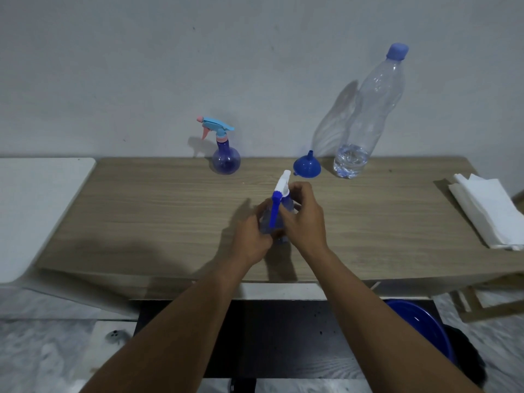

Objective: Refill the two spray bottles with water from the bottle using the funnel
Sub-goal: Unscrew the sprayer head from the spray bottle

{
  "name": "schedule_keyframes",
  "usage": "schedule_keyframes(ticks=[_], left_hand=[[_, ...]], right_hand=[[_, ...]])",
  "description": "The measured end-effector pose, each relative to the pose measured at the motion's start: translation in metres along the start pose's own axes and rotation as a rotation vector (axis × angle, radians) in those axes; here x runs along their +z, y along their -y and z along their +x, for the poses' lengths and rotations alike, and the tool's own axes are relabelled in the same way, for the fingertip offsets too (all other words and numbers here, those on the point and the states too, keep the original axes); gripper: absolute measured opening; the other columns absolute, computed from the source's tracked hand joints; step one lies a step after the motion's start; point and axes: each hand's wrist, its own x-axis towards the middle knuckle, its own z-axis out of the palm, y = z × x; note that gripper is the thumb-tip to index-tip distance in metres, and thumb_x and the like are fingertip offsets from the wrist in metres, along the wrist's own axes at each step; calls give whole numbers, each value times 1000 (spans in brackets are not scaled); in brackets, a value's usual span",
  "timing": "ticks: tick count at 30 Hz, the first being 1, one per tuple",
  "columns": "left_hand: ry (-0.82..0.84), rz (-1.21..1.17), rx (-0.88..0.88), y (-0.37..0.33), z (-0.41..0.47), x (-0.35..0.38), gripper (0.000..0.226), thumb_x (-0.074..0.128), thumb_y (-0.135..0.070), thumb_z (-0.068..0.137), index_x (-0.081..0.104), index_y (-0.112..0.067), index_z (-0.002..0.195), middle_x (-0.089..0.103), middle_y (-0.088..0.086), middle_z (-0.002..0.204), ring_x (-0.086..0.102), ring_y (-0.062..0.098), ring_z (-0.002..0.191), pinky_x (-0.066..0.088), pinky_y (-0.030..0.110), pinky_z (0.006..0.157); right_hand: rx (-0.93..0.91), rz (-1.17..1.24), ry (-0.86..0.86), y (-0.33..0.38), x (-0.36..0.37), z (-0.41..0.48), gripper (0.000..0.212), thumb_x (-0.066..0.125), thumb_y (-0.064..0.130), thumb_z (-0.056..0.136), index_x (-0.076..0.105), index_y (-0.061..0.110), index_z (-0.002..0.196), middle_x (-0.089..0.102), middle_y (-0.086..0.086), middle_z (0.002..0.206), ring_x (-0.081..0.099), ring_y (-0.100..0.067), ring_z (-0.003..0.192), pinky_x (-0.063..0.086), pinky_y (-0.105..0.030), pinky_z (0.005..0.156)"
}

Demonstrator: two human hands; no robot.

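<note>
A clear blue spray bottle (269,222) with a white head and blue trigger stands mid-table between my hands. My left hand (252,236) wraps its body. My right hand (303,219) grips its neck just under the white head. A second spray bottle (225,160), round and purple with a light-blue and pink head, stands at the back by the wall. A blue funnel (307,165) rests mouth-down to the right of it. The tall clear water bottle (365,117) with a blue cap stands beside the funnel, water only in its bottom part.
The wooden table (141,211) runs against a grey wall. Folded white paper towels (490,211) lie at its right end. A white surface (34,205) adjoins the left end. A blue basin (422,327) sits on the floor under the table's right side.
</note>
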Motion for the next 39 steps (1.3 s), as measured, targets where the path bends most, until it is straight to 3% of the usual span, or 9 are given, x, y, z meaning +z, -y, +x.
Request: schedule_keyframes(ticks=[5, 9, 14, 19, 22, 26, 33, 36, 39], left_hand=[[5, 30, 20, -4, -1, -3, 60, 71, -10, 85, 50, -25, 139, 63, -14, 114, 60, 2, 100, 48, 6, 74], [4, 52, 20, -2, 1, -2, 60, 72, -9, 84, 51, -26, 137, 67, -7, 114, 64, 8, 103, 48, 7, 71], [13, 38, 36, -4, -1, -3, 60, 76, -15, 83, 51, -30, 135, 66, -14, 109, 61, -7, 93, 47, 2, 71], [9, 21, 30, -5, 0, -3, 55, 75, -16, 84, 53, -27, 132, 70, -10, 103, 66, -2, 89, 56, 17, 78], [22, 13, 39, -8, -2, -4, 55, 76, -15, 84, 52, -25, 132, 65, -18, 101, 60, -17, 87, 49, 4, 71], [13, 6, 24, -6, -3, -3, 60, 76, -15, 84, 51, -25, 137, 68, -9, 110, 65, 1, 95, 46, 1, 68], [0, 20, 26, -5, -2, -3, 67, 78, -19, 82, 47, -33, 139, 67, -12, 115, 62, -4, 92, 47, 2, 67], [-4, 15, 2, -2, 1, -1, 59, 76, -18, 85, 50, -26, 138, 68, -5, 115, 64, 3, 94, 48, 4, 66], [-26, 85, -36, -3, 0, -2, 47, 74, -19, 86, 57, -22, 129, 69, -4, 106, 66, 13, 95, 45, 7, 65]], right_hand=[[-30, -19, 48, -1, -1, 1, 31, 69, 24, 94, 61, 22, 124, 68, 16, 109, 62, 4, 102, 46, -5, 80], [2, 15, 42, -1, -2, 0, 35, 73, 24, 91, 54, 23, 120, 64, 21, 109, 59, 12, 101, 47, -7, 79], [-48, -38, 76, -3, -2, -1, 31, 63, 25, 96, 55, 24, 127, 65, 16, 114, 62, -2, 107, 48, -15, 86], [-22, -46, 53, 0, -1, 0, 33, 69, 26, 94, 53, 23, 122, 63, 22, 110, 61, 4, 104, 49, -14, 81], [-54, -67, 89, 0, -2, 0, 32, 63, 21, 96, 56, 24, 126, 66, 15, 112, 63, -3, 106, 52, -21, 88], [-34, -46, 86, 3, -4, -2, 33, 64, 21, 95, 52, 25, 125, 64, 17, 114, 60, 2, 107, 49, -12, 84], [-19, -8, 124, 6, -9, -5, 34, 50, 25, 98, 56, 25, 131, 67, 13, 113, 63, -3, 104, 53, -22, 86], [-28, 57, 145, 7, -14, -9, 47, 47, 29, 95, 47, 28, 143, 65, 9, 126, 61, -7, 116, 53, -32, 96], [-40, 66, 172, 10, -15, -16, 72, 55, 36, 89, 30, 24, 156, 56, 3, 143, 53, 1, 127, 46, -18, 99]])
